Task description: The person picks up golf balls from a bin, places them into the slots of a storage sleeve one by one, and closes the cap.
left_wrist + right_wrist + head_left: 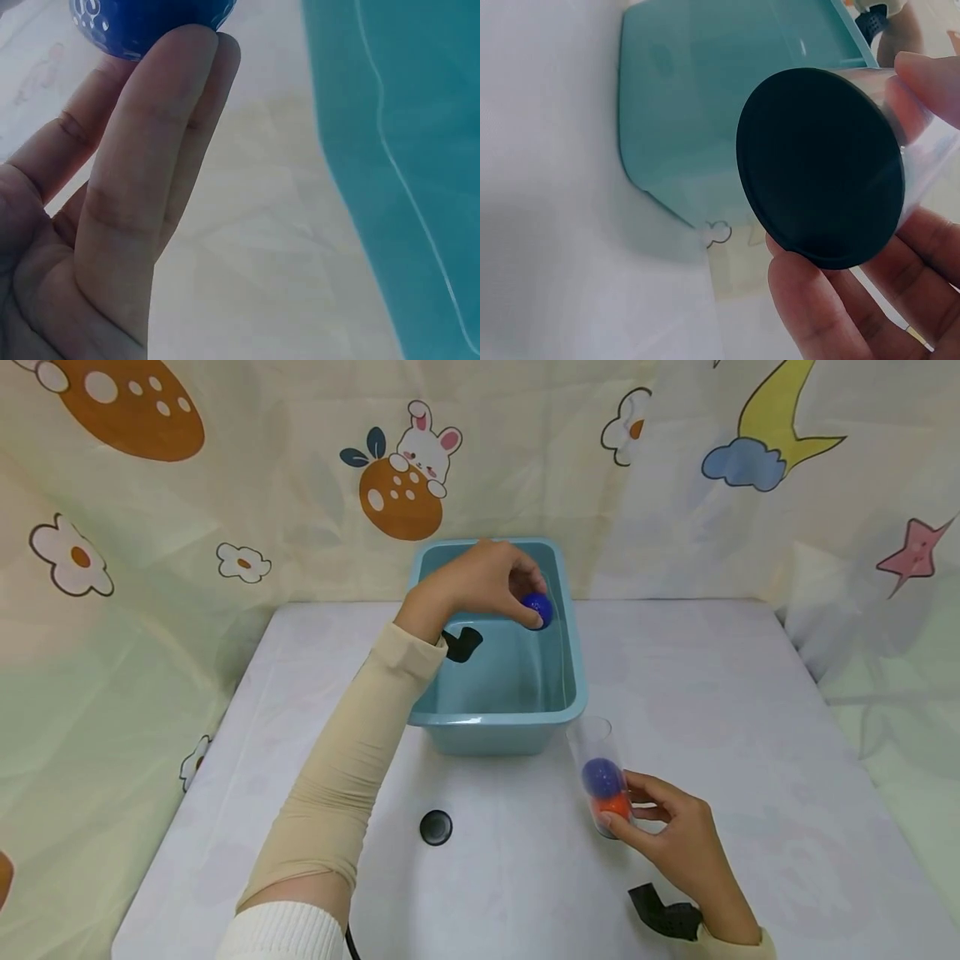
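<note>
My left hand (487, 581) is over the blue basin and pinches a small blue ball (537, 610) between thumb and fingers. Close up in the left wrist view, that ball (154, 26) is glossy with pale printed marks, its top cut off by the frame. With my right hand (675, 835) I grip a clear cylindrical tube (592, 735), tilted slightly, in front of the basin's right corner. Inside it a blue ball (602, 777) sits on top of an orange ball (613, 806). The right wrist view shows the tube's black bottom (821, 169) face on.
The light-blue basin (495, 720) stands at the back middle of the white table (750, 735). A round black lid (436, 827) lies left of the tube, in front of the basin. A patterned cloth (525, 460) hangs behind the table.
</note>
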Demonstrator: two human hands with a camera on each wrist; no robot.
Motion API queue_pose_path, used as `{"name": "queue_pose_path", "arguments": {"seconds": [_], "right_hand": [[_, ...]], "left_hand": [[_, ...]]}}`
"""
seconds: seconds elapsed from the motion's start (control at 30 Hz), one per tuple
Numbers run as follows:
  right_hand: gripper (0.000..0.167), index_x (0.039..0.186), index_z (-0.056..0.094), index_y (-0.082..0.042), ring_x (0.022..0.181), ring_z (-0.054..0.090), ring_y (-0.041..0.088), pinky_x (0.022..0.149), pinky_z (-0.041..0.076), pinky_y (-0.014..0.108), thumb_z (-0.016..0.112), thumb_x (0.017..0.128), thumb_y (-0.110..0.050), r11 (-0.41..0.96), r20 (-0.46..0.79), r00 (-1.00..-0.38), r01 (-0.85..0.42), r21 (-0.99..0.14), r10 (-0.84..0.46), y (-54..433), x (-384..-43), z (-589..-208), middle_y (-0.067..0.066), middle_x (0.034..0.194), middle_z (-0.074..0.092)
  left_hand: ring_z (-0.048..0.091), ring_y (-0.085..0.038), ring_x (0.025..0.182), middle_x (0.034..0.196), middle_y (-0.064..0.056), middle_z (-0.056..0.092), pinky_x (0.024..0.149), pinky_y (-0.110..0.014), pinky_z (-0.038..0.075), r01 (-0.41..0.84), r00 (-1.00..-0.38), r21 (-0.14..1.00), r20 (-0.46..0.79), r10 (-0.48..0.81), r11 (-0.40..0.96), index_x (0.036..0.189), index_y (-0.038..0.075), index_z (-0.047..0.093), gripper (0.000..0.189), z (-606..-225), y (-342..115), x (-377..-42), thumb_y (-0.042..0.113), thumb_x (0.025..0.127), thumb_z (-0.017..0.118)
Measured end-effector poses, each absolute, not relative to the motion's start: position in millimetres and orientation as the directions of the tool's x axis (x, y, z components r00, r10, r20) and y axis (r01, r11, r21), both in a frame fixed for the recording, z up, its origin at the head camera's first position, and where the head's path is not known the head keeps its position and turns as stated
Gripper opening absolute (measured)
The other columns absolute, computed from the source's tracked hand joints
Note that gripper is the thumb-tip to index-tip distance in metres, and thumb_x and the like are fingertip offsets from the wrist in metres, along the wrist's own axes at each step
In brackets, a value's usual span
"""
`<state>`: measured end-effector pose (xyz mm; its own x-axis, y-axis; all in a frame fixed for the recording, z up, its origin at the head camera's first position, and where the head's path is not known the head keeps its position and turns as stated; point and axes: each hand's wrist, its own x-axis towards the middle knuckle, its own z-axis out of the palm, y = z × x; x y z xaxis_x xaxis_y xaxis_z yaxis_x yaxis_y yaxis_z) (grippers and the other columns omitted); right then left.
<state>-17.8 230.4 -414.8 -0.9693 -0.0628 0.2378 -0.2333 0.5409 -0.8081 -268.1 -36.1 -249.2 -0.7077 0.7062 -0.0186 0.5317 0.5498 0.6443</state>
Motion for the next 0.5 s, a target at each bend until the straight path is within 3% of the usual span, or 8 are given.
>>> {"name": "queue_pose_path", "arguments": {"seconds": [0.5], "right_hand": [[0.054, 0.123, 0.075, 0.01, 0.092, 0.071, 0.001, 0.074, 0.058, 0.011, 0.097, 0.075, 0.002, 0.546, 0.234, -0.97, -0.233, -0.804, -0.07, 229, -20, -414, 0.019, 0.11, 0.079]], "left_hand": [[0.073, -0.014, 0.098, 0.109, -0.004, 0.079, 0.09, -0.028, 0.06, 0.622, -0.622, 0.6, -0.013, 0.783, 0.503, 0.116, 0.004, 0.08, 0.03, -230, -28, -227, 0.018, 0.091, 0.088]]}}
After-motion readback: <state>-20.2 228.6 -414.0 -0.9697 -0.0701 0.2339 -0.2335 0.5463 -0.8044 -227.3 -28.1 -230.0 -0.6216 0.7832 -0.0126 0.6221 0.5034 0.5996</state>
